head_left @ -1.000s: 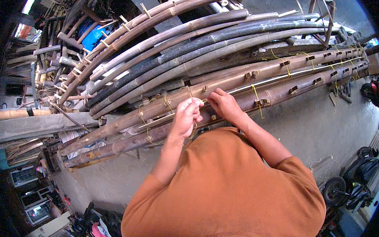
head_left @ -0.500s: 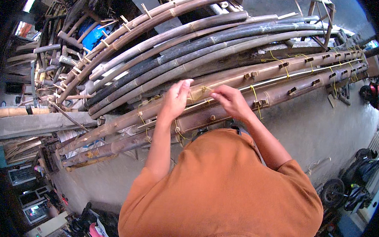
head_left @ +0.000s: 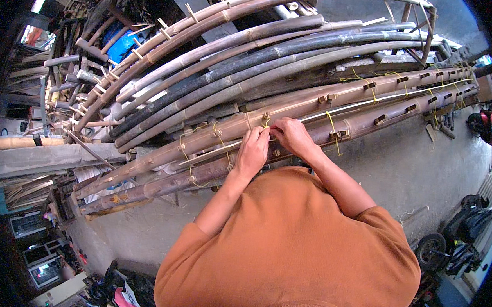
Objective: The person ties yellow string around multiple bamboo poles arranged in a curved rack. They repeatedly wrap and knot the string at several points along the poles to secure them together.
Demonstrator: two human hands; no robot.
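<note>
Two long bamboo poles [head_left: 305, 102] lie side by side in front of me, with small wooden pegs [head_left: 380, 119] set along them. Yellow string [head_left: 266, 122] loops around a peg on the far pole, and my hands come together just below it. My left hand [head_left: 253, 148] is closed, its fingertips pinching the string. Beside it, my right hand [head_left: 295, 135] is closed too, thumb and forefinger on the same string. A thin pale strip [head_left: 344, 108] runs lengthwise between the poles. Other yellow string ties [head_left: 331, 125] cross the poles to both sides.
Beyond the poles lie several thick bamboo stems [head_left: 252, 55] and a curved pole with pegs [head_left: 192, 16]. A concrete ledge [head_left: 42, 162] stands at the left. Motorbikes [head_left: 434, 249] are parked at the right, and the grey floor [head_left: 380, 173] spreads below the poles.
My left hand has moved right and down, toward my body, to meet the right hand. The right hand has shifted slightly down and left. The string between them is now drawn in close.
</note>
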